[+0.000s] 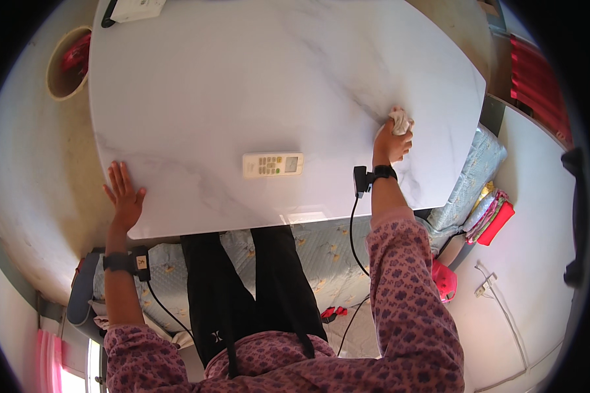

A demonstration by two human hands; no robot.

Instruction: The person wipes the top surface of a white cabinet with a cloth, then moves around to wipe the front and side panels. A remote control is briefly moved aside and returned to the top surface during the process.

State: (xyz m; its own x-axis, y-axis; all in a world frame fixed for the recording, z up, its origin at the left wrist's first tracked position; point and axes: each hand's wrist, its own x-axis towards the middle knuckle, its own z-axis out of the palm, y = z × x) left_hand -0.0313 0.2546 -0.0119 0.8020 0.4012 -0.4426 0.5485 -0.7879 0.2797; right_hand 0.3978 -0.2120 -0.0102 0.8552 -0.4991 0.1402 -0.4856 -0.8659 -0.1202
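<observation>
A crumpled whitish cloth or tissue (400,121) is bunched in my right hand (392,142), which rests on the right part of a white marble-patterned table (201,98). My left hand (124,196) lies flat with its fingers spread on the table's near left edge. It holds nothing. Between my hands, closer to the near edge, a white remote control (273,164) with a small screen lies face up on the tabletop. Each wrist wears a black strap with a small cabled device.
A white box (136,10) sits at the table's far left corner. On the floor to the left stands a round bin (54,73) with something red inside. A quilt-covered sofa (334,255) runs behind my legs, with folded cloths (489,216) at its right.
</observation>
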